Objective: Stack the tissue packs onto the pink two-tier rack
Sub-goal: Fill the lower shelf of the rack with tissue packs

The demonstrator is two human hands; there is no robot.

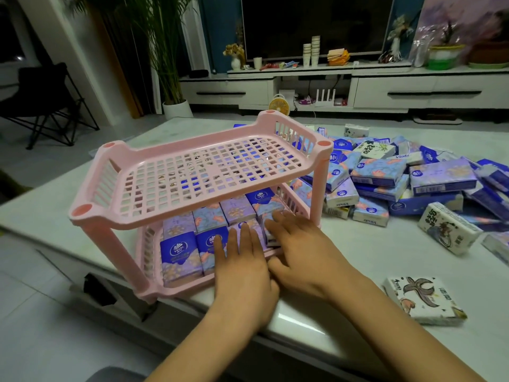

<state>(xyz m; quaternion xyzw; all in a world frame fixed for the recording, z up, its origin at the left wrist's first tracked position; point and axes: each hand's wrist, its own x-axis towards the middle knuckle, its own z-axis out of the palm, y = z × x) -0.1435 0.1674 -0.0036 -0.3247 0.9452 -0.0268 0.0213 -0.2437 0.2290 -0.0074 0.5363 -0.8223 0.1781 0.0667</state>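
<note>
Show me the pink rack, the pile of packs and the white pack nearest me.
pink rack [85, 213], head view, top tier's near-left corner.
pile [443, 175], head view, a purple pack's top face.
white pack [421, 299], head view, its printed top face.

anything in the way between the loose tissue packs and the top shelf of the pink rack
Nothing visible. The top tier is bare and open from above, and the pile of packs lies just right of it on the table.

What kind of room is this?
Probably a living room at home: a big dark television screen, a long white low cabinet beneath it, and a tall green potted palm.
</note>
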